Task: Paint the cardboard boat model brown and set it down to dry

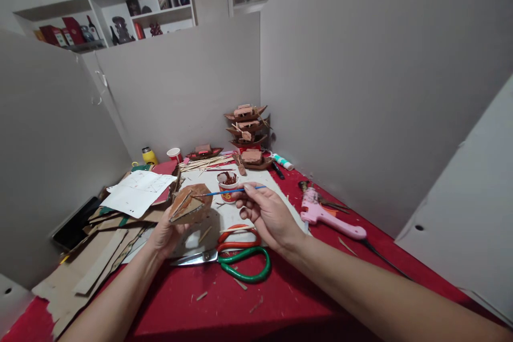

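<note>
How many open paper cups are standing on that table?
2: one paper cup beside the yellow bottle at the back, and a brown-smeared cup near the right hand. Others may be hidden.

From my distant station I'm seeing a brown cardboard piece (201, 205) showing dark lines along its edges, and a paintbrush (225, 192) displaying a bright blue handle. The paper cup (228, 197) is carrying red on its outside, with reddish-brown smears marking its whitish inside. The scissors (210, 256) are pairing green and orange-red handles with silvery blades. The tablecloth (188, 304) is showing deep red, the glue gun (336, 223) pink, the bottle (149, 157) yellow.
</note>
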The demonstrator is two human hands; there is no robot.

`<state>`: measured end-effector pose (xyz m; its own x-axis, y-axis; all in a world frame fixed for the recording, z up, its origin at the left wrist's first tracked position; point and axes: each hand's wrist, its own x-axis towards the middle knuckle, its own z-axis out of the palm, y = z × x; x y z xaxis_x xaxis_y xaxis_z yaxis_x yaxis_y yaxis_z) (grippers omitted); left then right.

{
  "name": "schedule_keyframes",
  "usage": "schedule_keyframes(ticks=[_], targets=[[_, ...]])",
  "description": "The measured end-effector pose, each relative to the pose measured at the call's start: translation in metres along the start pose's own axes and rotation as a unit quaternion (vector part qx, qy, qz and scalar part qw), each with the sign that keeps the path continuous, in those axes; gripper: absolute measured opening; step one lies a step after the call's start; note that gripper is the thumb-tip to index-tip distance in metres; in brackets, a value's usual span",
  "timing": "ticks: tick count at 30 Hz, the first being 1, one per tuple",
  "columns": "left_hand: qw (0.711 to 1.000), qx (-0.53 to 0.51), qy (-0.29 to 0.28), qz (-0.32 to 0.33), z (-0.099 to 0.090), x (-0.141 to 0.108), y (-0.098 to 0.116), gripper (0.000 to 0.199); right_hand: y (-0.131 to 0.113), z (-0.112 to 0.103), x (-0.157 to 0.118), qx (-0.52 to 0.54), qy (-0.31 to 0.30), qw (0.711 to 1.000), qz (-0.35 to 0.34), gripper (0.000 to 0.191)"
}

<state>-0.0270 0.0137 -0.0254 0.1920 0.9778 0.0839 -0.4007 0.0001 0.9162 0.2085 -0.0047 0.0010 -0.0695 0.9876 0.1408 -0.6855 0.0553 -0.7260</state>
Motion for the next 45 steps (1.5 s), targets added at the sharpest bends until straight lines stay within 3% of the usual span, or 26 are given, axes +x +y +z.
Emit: schedule_keyframes(ticks=[7,21,32,40,45], targets=[[1.0,0.009,0.005,-0.012,0.005,-0.003,0.002,0.053,0.002,0.005,-0.011,0.007,-0.027,0.999,0.019,0.035],[1.0,-0.015,0.028,-0.003,0.004,-0.001,0.001,0.043,0.009,0.017,-0.016,0.007,-0.07,0.997,0.028,0.035],[1.0,-0.008,0.026,-0.004,0.005,-0.003,0.001,0.049,0.003,0.011,-0.016,-0.015,-0.063,0.998,-0.001,0.033],[1.0,-0.004,-0.008,-0.007,0.004,-0.002,0.001,0.058,-0.005,0.002,-0.012,-0.028,-0.039,0.999,-0.017,0.031],[1.0,-0.007,-0.006,-0.006,0.002,-0.003,0.001,0.054,-0.008,-0.002,-0.01,-0.019,-0.027,0.999,-0.013,0.034]])
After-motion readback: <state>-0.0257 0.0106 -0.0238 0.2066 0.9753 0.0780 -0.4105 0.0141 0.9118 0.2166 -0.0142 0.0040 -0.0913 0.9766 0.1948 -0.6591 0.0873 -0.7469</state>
